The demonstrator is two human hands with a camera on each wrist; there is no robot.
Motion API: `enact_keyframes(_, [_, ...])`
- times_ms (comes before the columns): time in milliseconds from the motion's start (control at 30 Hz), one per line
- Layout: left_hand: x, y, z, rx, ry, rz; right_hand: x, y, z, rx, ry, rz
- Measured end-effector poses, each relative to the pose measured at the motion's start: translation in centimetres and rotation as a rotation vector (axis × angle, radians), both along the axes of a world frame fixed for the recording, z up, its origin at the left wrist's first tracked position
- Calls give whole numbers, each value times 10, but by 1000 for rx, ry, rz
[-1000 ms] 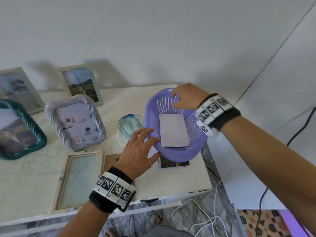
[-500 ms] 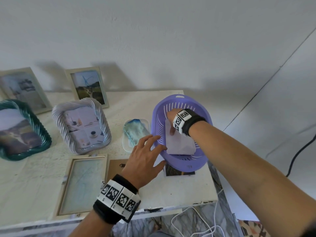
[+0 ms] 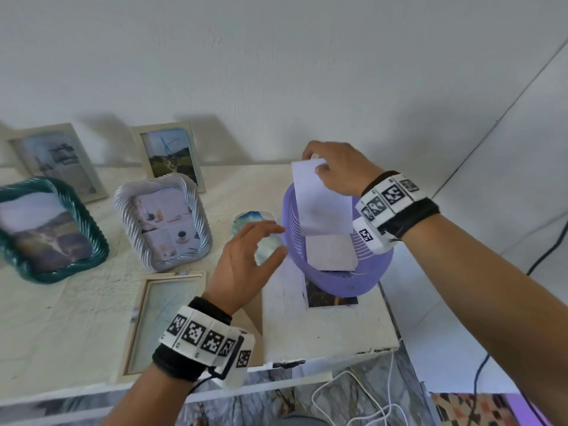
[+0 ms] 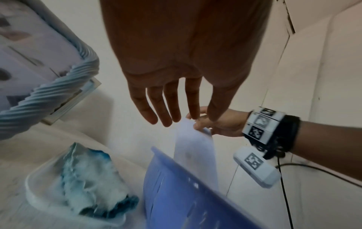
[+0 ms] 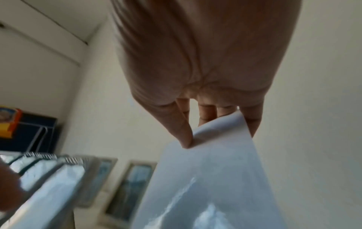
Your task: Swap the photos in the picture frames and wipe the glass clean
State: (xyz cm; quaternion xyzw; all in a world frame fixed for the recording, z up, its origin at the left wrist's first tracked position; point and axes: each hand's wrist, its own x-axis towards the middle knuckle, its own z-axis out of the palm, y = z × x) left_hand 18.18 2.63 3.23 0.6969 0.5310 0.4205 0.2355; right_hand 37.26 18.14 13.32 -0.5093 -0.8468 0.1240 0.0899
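You are in the middle of the swap, not near its end: your right hand (image 3: 335, 170) pinches the top edge of a photo (image 3: 322, 204) between thumb and fingers and holds it hanging, white back toward you, above the purple basket (image 3: 338, 284) at the desk's right edge, while your left hand (image 3: 246, 259) hovers with spread, relaxed fingers just beside the basket's left rim, holding nothing. One wooden frame (image 3: 159, 321) lies flat near the front edge of the desk (image 3: 61, 318) with no picture in it that I can make out, and a brown panel that I judge to be its backing shows just right of it, mostly hidden by your wrist. A print (image 3: 332, 298) lies face up on the desk, partly under the basket. By my reading, that frame is yet to be refilled and closed, and nothing shows whether any glass has been wiped; the blue-and-white cloth (image 3: 261, 238) sits in a clear tray between the silver frame and the basket, untouched by either hand. Counting: five frames in all, two plain ones (image 3: 58, 161) leaning on the wall along the back edge, a teal rope-edged one (image 3: 46, 229) at the left edge, a silver rope-edged one (image 3: 163, 219) mid-desk, and the open one; one basket; one cloth; three loose sheets, the one you hold, one lying in the basket (image 3: 332, 252), and the print under it.
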Motion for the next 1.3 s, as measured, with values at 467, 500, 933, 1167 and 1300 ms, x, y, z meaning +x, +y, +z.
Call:
enact_keyframes(467, [-110,-51,24,-275,-598,197,-105,-133,-33,-42,750,-89])
enact_keyframes(500, [-121,-56,20,-291,-607,216,-112,-143,-45,-138,807,-138])
enact_keyframes(933, [-205,-108,-67,-291,-7,314,-151,-226,-143,-463,848,-305])
enact_keyframes(1167, [-228,-123,-110,-245,241,215,-160,-236,-164,-429,644,-349])
enact_keyframes(1300, [-229,-128,-120,-228,315,194,-171,-236,-169,-341,529,-316])
